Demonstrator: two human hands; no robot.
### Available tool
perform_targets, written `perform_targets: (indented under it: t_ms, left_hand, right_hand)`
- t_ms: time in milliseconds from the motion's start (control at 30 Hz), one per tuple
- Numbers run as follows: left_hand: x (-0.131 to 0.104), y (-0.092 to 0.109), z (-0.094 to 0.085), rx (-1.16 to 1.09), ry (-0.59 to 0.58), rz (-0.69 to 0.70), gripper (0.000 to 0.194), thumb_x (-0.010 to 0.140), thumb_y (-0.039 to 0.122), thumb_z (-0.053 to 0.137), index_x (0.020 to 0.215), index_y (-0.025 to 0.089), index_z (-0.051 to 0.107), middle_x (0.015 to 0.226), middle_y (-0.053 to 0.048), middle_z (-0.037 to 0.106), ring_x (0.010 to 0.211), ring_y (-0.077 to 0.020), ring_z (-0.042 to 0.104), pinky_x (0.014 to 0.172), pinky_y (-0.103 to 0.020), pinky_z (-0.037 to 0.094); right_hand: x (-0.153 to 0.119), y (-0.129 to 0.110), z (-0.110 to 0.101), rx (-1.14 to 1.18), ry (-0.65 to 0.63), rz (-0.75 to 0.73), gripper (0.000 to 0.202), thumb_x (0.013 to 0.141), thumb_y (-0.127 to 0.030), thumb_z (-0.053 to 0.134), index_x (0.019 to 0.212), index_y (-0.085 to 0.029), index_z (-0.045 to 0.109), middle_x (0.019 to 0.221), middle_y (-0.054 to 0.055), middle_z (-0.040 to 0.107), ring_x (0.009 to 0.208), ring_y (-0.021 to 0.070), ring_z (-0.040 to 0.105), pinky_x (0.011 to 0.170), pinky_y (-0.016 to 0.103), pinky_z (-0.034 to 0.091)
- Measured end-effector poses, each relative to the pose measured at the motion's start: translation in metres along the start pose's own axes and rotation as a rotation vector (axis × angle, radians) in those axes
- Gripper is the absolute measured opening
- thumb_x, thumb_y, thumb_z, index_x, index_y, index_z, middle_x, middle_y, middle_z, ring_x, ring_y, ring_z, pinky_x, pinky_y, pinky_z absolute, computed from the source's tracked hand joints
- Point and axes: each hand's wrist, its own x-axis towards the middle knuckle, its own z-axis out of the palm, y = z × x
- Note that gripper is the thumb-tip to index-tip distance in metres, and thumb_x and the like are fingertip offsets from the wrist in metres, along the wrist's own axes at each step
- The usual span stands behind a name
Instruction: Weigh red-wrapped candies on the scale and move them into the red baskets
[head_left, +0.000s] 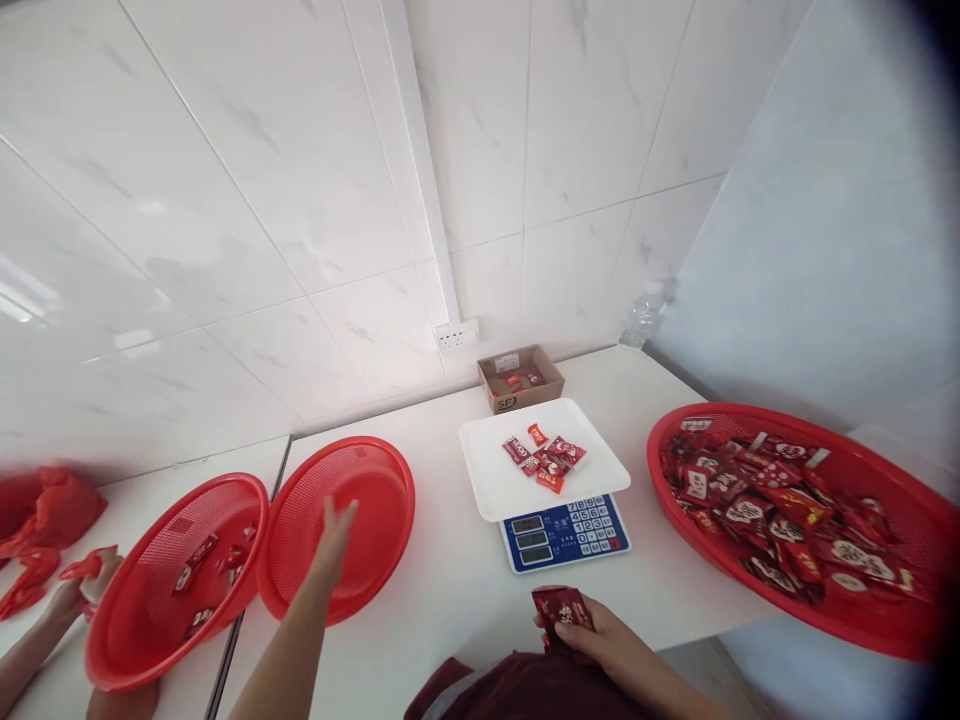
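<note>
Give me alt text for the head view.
Right hand holding dark red printed packets, open left hand over a round red plastic basket. On a white table, a blue scale with small red packets on its white tray; at right, a large red plastic basket heaped with more. Another person's hands are at far left.

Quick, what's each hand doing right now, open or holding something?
Left hand: open, fingers spread, over a red basket.
Right hand: closed, holding dark red packaging.
</note>
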Motion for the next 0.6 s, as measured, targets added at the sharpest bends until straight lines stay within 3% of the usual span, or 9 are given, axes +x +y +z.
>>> perform_targets:
  t_ms: [67, 167, 300, 367, 533, 600]
  left_hand:
    - [-0.015, 0.007, 0.024, -0.062, -0.236, 0.11, 0.072, 0.083, 0.055, 0.037, 0.143, 0.024, 0.012, 0.147, -0.008, 0.027, 0.127, -0.0238, 0.039, 0.095, -0.035, 0.041]
    - [-0.031, 0.015, 0.054, -0.044, -0.357, 0.261, 0.086, 0.071, 0.042, 0.06, 0.142, 0.021, 0.017, 0.147, -0.008, 0.026, 0.132, -0.0269, 0.028, 0.105, -0.037, 0.029]
    - [-0.034, 0.027, 0.076, 0.04, -0.388, 0.304, 0.075, 0.077, 0.03, 0.051, 0.143, 0.021, 0.016, 0.138, -0.011, 0.042, 0.121, -0.0289, 0.044, 0.098, -0.041, 0.036]
    - [-0.031, 0.038, 0.084, 0.078, -0.407, 0.33, 0.072, 0.079, 0.029, 0.047, 0.143, 0.019, 0.015, 0.139, -0.012, 0.041, 0.121, -0.0287, 0.044, 0.097, -0.042, 0.037]
    - [-0.03, 0.093, 0.113, 0.136, -0.167, 0.622, 0.066, 0.083, 0.041, 0.041, 0.14, 0.016, 0.02, 0.15, -0.009, 0.017, 0.138, -0.0234, 0.008, 0.11, -0.043, 0.015]
    - [-0.031, 0.123, 0.13, 0.151, -0.182, 0.742, 0.066, 0.083, 0.045, 0.041, 0.14, 0.02, 0.021, 0.151, -0.007, 0.015, 0.138, -0.0222, 0.006, 0.111, -0.042, 0.013]
  right_hand:
    - [0.001, 0.002, -0.001, 0.012, 0.003, 0.0, 0.046, 0.065, -0.05, 0.063, 0.098, -0.017, 0.062, 0.095, 0.009, 0.067, 0.087, 0.0234, 0.061, 0.083, 0.037, 0.043]
    - [0.002, 0.003, -0.001, 0.009, 0.001, -0.009, 0.043, 0.067, -0.048, 0.062, 0.097, -0.017, 0.061, 0.095, 0.008, 0.067, 0.087, 0.0228, 0.061, 0.081, 0.036, 0.044]
    - [0.001, 0.003, -0.001, 0.018, 0.0, -0.008, 0.041, 0.067, -0.045, 0.063, 0.097, -0.018, 0.06, 0.097, 0.008, 0.067, 0.085, 0.0219, 0.061, 0.079, 0.035, 0.044]
    - [0.001, 0.002, -0.002, 0.024, -0.007, -0.014, 0.041, 0.066, -0.045, 0.063, 0.096, -0.017, 0.061, 0.095, 0.008, 0.067, 0.084, 0.0215, 0.061, 0.08, 0.035, 0.044]
    - [-0.001, 0.003, -0.006, 0.062, 0.014, -0.004, 0.043, 0.065, -0.046, 0.064, 0.097, -0.017, 0.059, 0.095, 0.008, 0.067, 0.083, 0.0206, 0.061, 0.077, 0.033, 0.044]
    - [-0.002, 0.002, -0.007, 0.062, 0.028, -0.01, 0.042, 0.065, -0.046, 0.064, 0.095, -0.018, 0.06, 0.093, 0.007, 0.067, 0.083, 0.0203, 0.061, 0.076, 0.032, 0.044]
